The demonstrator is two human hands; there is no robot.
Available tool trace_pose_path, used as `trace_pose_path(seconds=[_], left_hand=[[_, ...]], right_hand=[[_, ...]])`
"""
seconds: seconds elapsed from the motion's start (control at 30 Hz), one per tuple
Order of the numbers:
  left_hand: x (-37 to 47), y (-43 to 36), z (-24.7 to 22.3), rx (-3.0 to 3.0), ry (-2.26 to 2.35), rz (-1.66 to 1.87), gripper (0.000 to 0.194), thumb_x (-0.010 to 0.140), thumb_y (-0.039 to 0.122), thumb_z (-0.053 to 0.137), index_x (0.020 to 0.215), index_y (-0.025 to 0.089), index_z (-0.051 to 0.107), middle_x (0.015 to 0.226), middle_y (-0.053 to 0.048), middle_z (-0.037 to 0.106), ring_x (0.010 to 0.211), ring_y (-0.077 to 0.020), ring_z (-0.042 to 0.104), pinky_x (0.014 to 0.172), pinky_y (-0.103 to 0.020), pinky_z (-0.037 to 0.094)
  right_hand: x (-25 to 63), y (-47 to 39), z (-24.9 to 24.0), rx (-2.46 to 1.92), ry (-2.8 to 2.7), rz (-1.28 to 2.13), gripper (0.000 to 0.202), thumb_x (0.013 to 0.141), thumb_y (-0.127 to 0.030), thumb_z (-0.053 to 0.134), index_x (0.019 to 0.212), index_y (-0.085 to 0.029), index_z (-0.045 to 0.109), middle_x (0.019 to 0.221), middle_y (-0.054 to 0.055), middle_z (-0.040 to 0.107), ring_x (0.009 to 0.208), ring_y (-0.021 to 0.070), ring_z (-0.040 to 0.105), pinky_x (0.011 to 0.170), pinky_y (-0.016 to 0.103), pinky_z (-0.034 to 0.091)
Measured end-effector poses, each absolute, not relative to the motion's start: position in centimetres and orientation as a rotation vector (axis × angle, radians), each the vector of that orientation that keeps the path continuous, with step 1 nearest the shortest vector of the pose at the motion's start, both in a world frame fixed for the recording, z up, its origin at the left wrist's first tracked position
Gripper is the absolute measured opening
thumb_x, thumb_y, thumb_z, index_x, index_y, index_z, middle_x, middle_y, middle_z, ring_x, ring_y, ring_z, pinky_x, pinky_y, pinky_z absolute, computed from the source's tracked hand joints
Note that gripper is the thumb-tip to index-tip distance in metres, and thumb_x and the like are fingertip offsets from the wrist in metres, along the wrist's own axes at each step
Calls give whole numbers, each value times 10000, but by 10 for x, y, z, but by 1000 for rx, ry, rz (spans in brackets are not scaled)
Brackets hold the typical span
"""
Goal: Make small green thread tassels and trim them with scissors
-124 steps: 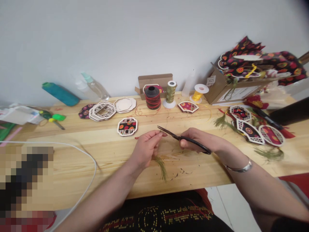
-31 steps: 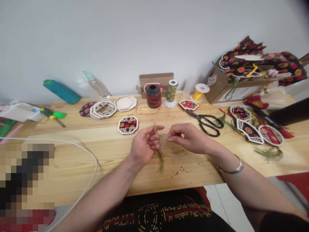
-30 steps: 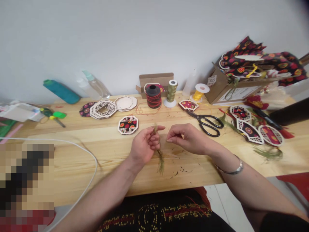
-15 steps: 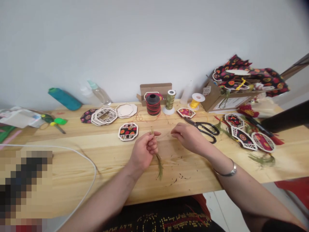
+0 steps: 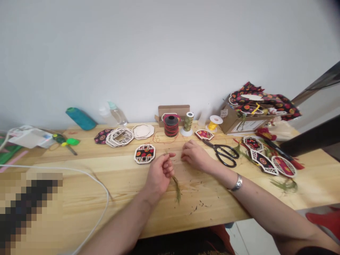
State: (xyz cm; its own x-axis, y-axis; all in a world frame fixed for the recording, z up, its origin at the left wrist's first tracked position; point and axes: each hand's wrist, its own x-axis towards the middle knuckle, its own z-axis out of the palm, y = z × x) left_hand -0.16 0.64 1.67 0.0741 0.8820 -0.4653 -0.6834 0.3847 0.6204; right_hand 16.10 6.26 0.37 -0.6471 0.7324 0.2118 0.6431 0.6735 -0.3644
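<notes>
My left hand (image 5: 160,172) is closed around an olive-green thread tassel (image 5: 176,189). Its loose strands hang below the fist, and a short end shows above the fingers. Close on the right, my right hand (image 5: 195,154) is bent downward with its fingertips pinched together. A thin thread ran from it to the tassel half a second ago; now the fingers mostly hide it. Left of the hands lies a square ornament (image 5: 145,154) with a white lattice frame over patterned cloth. Black scissors (image 5: 225,153) rest beyond my right wrist.
Spools of red cord (image 5: 171,126), green thread (image 5: 188,124) and yellow cord (image 5: 214,123) stand near the wall. Cloth tops a cardboard box (image 5: 239,122). Finished ornaments (image 5: 265,162) lie right, lattice frames (image 5: 120,136) left. A white cable (image 5: 105,182) curves across the table.
My right hand has come left, closer to my left hand, and its fingers have turned down. My left hand keeps its hold on the tassel. The view has tilted up slightly.
</notes>
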Motion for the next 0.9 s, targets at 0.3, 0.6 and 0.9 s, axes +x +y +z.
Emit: trace_pose_path(seconds=[0.3, 0.6, 0.9], left_hand=[[-2, 6, 20, 253, 924, 1175, 146, 706, 195, 615, 783, 72, 600, 464, 105, 273, 378, -16, 188, 375, -164, 135], [-3, 5, 21, 256, 924, 1169, 137, 680, 188, 626, 766, 83, 603, 460, 105, 267, 369, -14, 185, 372, -162, 126], [-2, 5, 25, 247, 885, 1202, 93, 697, 164, 602, 737, 79, 600, 444, 103, 254, 364, -18, 191, 364, -163, 137]], right_hand=[[163, 66, 5, -956, -2402, 547, 131, 816, -115, 527, 705, -172, 566, 887, 52, 614, 915, 160, 509, 863, 309, 428], [168, 103, 59, -961, -1718, 1363, 210, 823, -344, 528, 761, -146, 552, 613, -11, 570, 548, 87, 519, 586, 240, 434], [159, 73, 29, -1169, -2510, 744, 119, 779, -111, 563, 756, -140, 676, 762, 31, 649, 710, 123, 558, 691, 264, 420]])
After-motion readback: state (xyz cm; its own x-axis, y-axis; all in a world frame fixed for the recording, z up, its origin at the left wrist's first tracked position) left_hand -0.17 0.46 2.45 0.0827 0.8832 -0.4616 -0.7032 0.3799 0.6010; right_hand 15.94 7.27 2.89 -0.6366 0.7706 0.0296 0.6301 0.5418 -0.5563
